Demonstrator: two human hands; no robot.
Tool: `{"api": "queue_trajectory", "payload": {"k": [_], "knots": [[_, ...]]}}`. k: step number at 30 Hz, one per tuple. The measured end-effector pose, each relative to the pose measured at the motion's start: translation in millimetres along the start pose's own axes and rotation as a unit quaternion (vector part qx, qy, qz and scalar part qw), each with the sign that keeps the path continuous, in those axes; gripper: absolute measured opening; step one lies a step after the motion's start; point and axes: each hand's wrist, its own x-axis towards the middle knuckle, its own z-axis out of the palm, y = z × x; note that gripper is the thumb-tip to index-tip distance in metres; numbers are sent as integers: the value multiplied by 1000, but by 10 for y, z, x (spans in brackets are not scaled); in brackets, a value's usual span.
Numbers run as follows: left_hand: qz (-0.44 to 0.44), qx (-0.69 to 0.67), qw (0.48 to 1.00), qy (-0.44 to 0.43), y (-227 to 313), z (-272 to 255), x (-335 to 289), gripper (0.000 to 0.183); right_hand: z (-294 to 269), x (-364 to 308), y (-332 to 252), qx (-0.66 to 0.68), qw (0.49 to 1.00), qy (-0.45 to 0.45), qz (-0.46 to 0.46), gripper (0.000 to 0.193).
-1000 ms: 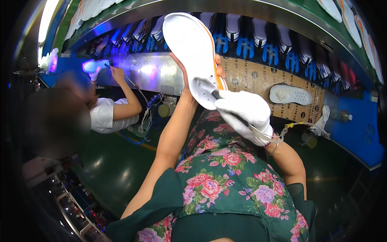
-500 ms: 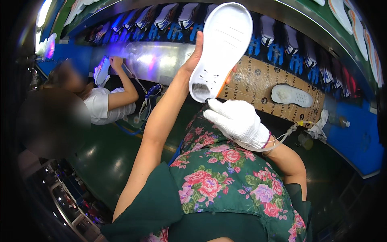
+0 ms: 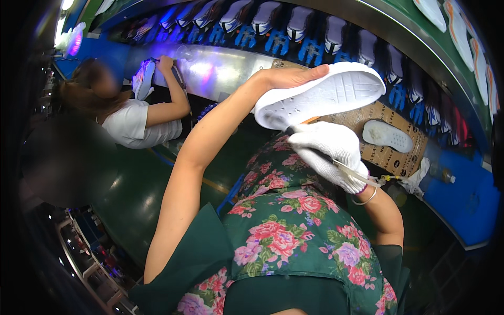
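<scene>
My bare left hand (image 3: 294, 77) is closed on the edge of a white shoe sole (image 3: 341, 97), which I hold tilted with its hollow inner side partly facing me. An orange edge shows under the sole. My right hand (image 3: 331, 149), in a white knit glove, is closed around a slim brush with a dark tip (image 3: 290, 131). That tip is at the near left end of the sole; whether it touches is hard to tell. A thin clear tube (image 3: 349, 172) runs back from the brush beside my wrist. The brush's middle is hidden by my fingers.
Another white sole (image 3: 387, 135) lies on a cardboard sheet (image 3: 407, 164) to the right. Behind, a rack carries several shoe uppers (image 3: 268, 20). A crumpled white cloth (image 3: 418, 178) and a bottle (image 3: 446, 176) sit at the right. A co-worker (image 3: 139, 123) handles a shoe at the left.
The sole has turned clockwise from nearly upright to lying slanted toward the right. My left hand now shows across its upper edge. My gloved hand has shifted slightly right along with the brush.
</scene>
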Motion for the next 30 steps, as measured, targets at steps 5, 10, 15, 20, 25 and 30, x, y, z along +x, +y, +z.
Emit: {"api": "queue_trajectory", "payload": {"k": [5, 10, 15, 20, 25, 30], "knots": [[66, -7, 997, 43, 262, -201, 112, 100, -83, 35, 28, 94, 993, -41, 61, 26], [394, -432, 784, -209, 1059, -591, 238, 89, -481, 61, 63, 450, 789, 259, 327, 19], [539, -575, 616, -3, 1488, -729, 303, 52, -642, 202, 378, 522, 708, 399, 259, 22], [480, -544, 677, -125, 749, -404, -124, 100, -581, 496, 297, 631, 636, 384, 222, 19], [375, -578, 723, -52, 331, 411, -382, 84, -415, 503, 192, 470, 768, 375, 221, 22], [304, -753, 560, -165, 53, 983, -469, 80, -411, 384, -4, 158, 918, 312, 190, 20]]}}
